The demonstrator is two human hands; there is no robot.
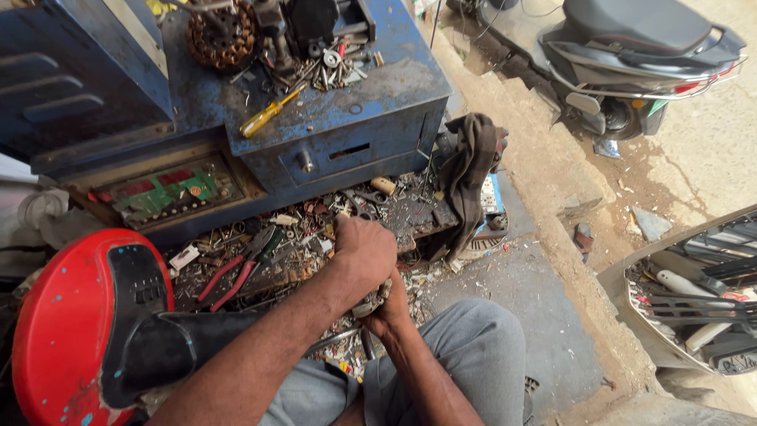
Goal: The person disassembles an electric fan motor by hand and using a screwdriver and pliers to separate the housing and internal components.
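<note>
Small metal part (371, 301) mostly hidden between left hand (364, 251) and right hand (390, 310), kind unclear; scooter (631, 55) cut off at top edge; loose bits in tray (300, 229) too small to identify.

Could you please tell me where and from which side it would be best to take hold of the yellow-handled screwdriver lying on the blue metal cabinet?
Probably by the yellow handle of the yellow-handled screwdriver, coming from above at its lower-left end. It lies flat and slanted on the blue metal cabinet; the handle is thick with bare surface around it, while the thin shaft points up-right into a heap of loose metal parts.
</note>
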